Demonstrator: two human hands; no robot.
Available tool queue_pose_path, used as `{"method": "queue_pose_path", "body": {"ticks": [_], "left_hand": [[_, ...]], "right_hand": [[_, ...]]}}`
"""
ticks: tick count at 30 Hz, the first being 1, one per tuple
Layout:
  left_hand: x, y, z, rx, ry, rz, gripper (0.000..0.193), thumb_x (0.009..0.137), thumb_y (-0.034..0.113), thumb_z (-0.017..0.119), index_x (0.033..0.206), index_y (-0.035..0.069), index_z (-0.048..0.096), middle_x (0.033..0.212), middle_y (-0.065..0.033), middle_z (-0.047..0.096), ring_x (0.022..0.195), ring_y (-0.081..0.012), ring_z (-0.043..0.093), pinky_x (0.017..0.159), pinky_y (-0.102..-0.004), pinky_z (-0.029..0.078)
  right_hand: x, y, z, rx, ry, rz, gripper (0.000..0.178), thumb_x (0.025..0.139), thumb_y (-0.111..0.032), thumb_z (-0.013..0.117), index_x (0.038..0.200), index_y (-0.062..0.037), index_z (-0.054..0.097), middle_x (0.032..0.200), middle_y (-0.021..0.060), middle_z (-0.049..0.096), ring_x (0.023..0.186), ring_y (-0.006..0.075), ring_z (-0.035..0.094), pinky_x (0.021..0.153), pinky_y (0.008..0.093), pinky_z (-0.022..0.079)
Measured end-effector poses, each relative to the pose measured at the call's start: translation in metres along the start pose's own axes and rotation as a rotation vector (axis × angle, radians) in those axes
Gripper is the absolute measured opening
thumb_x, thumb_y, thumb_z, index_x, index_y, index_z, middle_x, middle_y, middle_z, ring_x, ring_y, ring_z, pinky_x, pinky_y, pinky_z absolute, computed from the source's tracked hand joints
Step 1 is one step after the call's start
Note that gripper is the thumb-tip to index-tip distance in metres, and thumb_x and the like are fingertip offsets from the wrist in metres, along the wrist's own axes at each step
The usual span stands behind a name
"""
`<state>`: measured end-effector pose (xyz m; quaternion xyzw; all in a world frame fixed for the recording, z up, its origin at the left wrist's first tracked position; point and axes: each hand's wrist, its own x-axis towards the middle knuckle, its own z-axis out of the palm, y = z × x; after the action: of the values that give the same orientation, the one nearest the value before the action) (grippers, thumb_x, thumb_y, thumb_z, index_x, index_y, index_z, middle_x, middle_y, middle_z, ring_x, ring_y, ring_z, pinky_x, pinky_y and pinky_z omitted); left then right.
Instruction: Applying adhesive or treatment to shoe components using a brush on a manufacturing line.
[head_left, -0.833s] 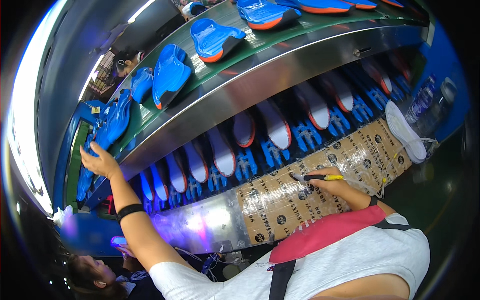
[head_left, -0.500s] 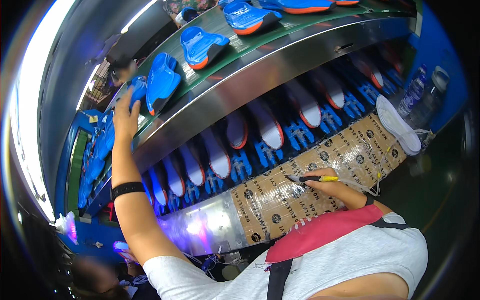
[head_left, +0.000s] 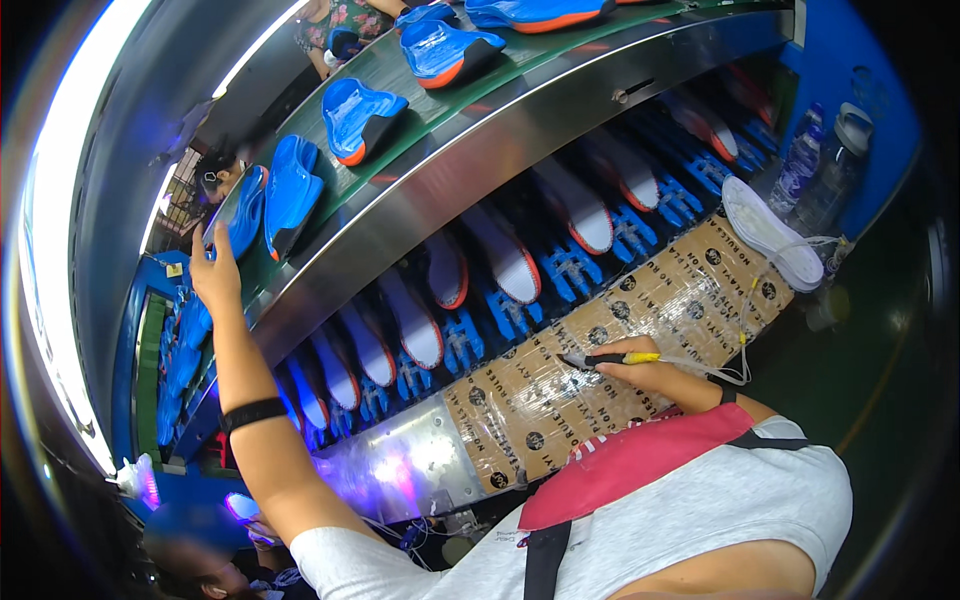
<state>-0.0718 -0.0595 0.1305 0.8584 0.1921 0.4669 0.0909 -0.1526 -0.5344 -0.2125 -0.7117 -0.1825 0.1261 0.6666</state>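
My left hand [head_left: 215,275] reaches up at the far left of the upper green conveyor belt [head_left: 440,125]. Its fingers are spread beside the near end of a blue shoe sole [head_left: 243,215]; whether they touch it I cannot tell. Another blue sole with an orange and black tip [head_left: 292,195] lies just right of it, and several more follow along the belt. Low over the cardboard-covered ledge [head_left: 540,400], my right hand [head_left: 640,375] is closed round a black and yellow pen-shaped tool [head_left: 622,358], its tip pointing left. A thin pale tube runs near that hand.
Under the belt's metal edge [head_left: 450,190], several pale shoe uppers with red rims [head_left: 515,270] stand in a row on blue holders. A white shoe piece [head_left: 770,235] and clear bottles [head_left: 830,165] are at the right. Other people are at lower left and across the belt.
The whole view has shifted, so belt and rack sit further left. My left hand has drawn back from over the blue sole to its near end. My right hand still holds the tool.
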Motion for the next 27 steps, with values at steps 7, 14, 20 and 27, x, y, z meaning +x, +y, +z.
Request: {"method": "queue_pose_path", "body": {"ticks": [7,14,20,27], "left_hand": [[-0.022,0.117,-0.041,-0.171,-0.817,-0.242,0.104,0.066,0.071,0.06,0.146,0.019,0.019,0.146,-0.0182,0.028,0.123,-0.0432,0.039,0.089,-0.0558,0.04],[-0.013,0.136,0.004,0.047,-0.874,-0.282,0.112,0.06,0.058,0.073,0.147,0.019,0.014,0.142,-0.0221,0.03,0.121,-0.0438,0.04,0.081,-0.0617,0.043],[0.0,0.136,0.028,0.173,-0.8,-0.234,0.098,0.061,0.054,0.071,0.143,0.02,0.029,0.141,-0.019,0.034,0.119,-0.0425,0.043,0.082,-0.0527,0.047],[0.042,0.065,0.043,-0.132,-0.641,-0.313,0.085,0.075,0.057,0.06,0.14,0.011,0.033,0.137,-0.0205,0.04,0.116,-0.0415,0.046,0.086,-0.052,0.044]], "right_hand": [[-0.001,-0.01,-0.001,0.003,-0.017,0.105,0.026,0.077,-0.009,0.07,0.101,-0.0028,0.068,0.078,0.0051,0.067,0.065,0.0076,0.058,0.057,0.0211,0.046],[-0.009,-0.006,-0.004,0.055,-0.032,0.216,0.024,0.077,-0.009,0.07,0.1,-0.0005,0.068,0.075,0.0035,0.066,0.063,0.0057,0.056,0.055,0.0195,0.043],[-0.011,-0.002,-0.012,0.046,-0.025,0.162,0.024,0.077,-0.011,0.069,0.099,-0.0003,0.068,0.082,0.0067,0.068,0.069,0.0083,0.059,0.06,0.0217,0.047],[-0.019,-0.002,-0.025,0.018,-0.01,0.235,0.027,0.077,-0.015,0.07,0.102,-0.0048,0.068,0.09,0.0089,0.069,0.079,0.0122,0.062,0.071,0.0238,0.048]]}}
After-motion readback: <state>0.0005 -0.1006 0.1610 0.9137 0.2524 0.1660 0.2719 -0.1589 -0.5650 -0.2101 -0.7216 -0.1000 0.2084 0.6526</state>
